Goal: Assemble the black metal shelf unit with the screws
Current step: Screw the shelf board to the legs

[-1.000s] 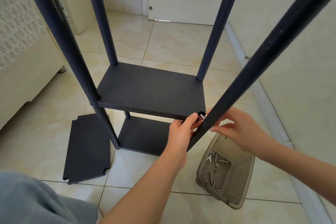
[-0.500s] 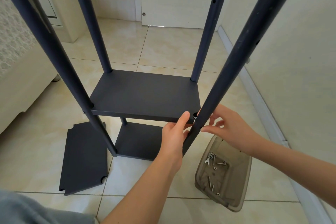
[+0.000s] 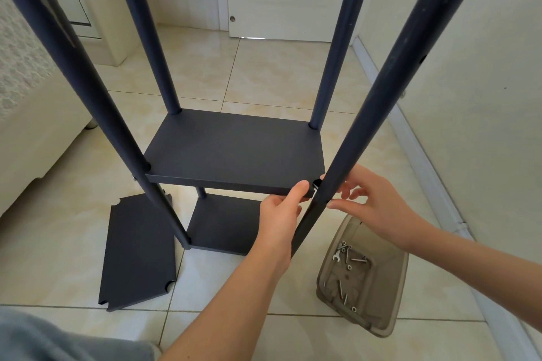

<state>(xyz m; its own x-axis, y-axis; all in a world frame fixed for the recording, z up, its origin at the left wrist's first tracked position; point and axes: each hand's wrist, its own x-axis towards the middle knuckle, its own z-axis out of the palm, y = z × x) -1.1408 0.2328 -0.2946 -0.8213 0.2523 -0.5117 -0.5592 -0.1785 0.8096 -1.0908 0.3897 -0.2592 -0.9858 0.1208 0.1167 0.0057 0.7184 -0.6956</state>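
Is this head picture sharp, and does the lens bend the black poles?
Head view: soft, even daylight; the wide lens splays the black round metal poles outward; the left hand, the right hand and the silver screws in the brownish translucent plastic tray are sharp.

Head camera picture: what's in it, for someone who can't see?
A person's left grip holds the black shelf at its front corner; the right grip pinches the pole there. A tub of screws sits on the floor.
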